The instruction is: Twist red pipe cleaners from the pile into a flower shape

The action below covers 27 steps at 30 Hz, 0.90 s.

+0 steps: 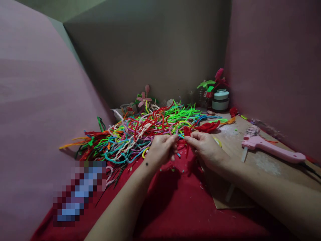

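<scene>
Left hand (pixel 162 147): in front of the stem pile (pixel 135 130), curled in a narrow-looking pinch; can't tell if it's gripping anything. I'd use it to steady the other side.
Red fuzzy piece (pixel 187 131): in front of the pile, roughly upright; pinch lightly near the working spot, spare the fuzz.
Right hand (pixel 207 147): in front of the pile's right part, pinching the red piece; exact grip point unclear.
Brown board (pixel 293 174): right of the pile, partly hidden under the right forearm (pixel 263 190).
Glue gun (pixel 273 149): right of the pile; cord (pixel 311 171) runs out of view.
</scene>
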{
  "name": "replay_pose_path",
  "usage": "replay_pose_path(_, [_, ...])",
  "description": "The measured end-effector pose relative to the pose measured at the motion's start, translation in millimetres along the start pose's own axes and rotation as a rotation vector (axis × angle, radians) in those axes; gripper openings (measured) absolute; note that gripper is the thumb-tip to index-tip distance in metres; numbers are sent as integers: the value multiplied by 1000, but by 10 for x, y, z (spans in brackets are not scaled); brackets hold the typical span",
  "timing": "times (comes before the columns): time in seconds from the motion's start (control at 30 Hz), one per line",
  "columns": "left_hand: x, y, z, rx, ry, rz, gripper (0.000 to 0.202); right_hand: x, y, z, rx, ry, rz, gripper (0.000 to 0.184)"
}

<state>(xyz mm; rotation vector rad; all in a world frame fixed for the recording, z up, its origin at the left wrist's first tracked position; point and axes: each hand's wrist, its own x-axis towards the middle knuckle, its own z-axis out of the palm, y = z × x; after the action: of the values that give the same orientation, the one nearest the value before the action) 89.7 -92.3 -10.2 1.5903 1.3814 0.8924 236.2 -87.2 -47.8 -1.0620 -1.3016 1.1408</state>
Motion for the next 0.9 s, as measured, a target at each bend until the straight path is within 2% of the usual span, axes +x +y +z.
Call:
replay_pose_path(0.07, [61,-10,-64,-146,31,-34,33,-2,-5,9,-1,-28,-2,34])
replay_pose_path(0.13, [97,-35,-90,-259,40,17,25,-16,-11,22,6,-79,12,35])
replay_pose_path(0.23, [89,-69,-54,-312,-105,39,25,-43,-7,34,57,-143,68,32])
replay_pose_path(0.3, [66,-75,-17,-301,-155,32,24,-51,6,31,91,-168,102,29])
replay_pose_path(0.47, [55,-76,-2,-314,-133,-1,16,-44,16,6,131,-214,105,14])
replay_pose_path(0.67, [71,-91,-9,-251,-116,-8,11,-37,20,11,141,-200,97,15])
replay_pose_path(0.8, [65,-54,-10,-189,-34,47,14,-21,56,22,151,-170,111,14])
replay_pose_path(0.9, [39,2,-8,-78,28,83,14,-36,23,27,48,-111,71,16])
